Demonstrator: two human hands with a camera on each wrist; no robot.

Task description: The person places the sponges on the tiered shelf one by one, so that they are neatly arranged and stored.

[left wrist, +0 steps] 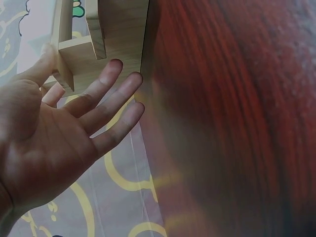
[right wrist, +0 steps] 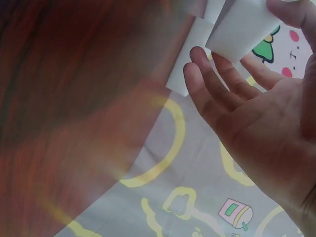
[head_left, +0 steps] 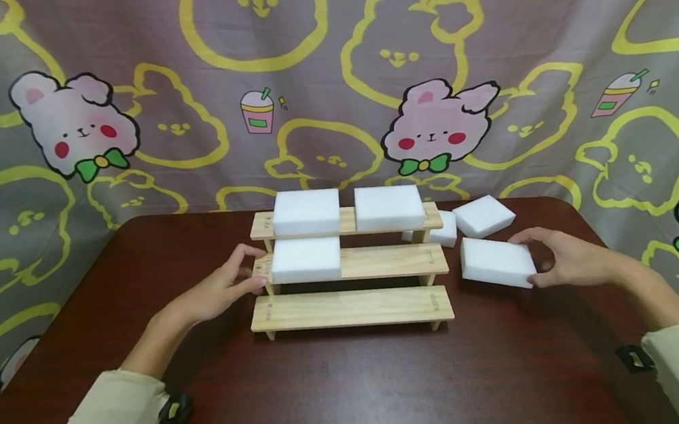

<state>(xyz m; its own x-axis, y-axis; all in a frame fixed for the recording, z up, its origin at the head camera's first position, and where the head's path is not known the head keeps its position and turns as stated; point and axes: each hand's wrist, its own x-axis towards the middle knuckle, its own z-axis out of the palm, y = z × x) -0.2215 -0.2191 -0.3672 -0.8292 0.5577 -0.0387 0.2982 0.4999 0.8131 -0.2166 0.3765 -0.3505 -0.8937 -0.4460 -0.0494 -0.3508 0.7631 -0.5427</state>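
Note:
A three-step wooden rack (head_left: 381,261) stands on the table. At its left end my left hand (head_left: 224,288) grips the middle board between thumb and index finger; the other fingers (left wrist: 114,129) extend loosely beside it. Two white foam blocks (head_left: 305,213) sit on the top step, side by side. Another white block (head_left: 305,259) lies at the left of the middle step, and the lowest step is bare. To the right of the rack, my right hand (head_left: 565,258) pinches a white foam block (head_left: 498,261) by its right end, thumb on the near side and fingertips on the far side.
Behind the held block, more white blocks (head_left: 484,216) lie on the dark red-brown table (head_left: 357,394), one partly hidden by the rack's right end. A patterned curtain (head_left: 317,105) hangs right behind the table.

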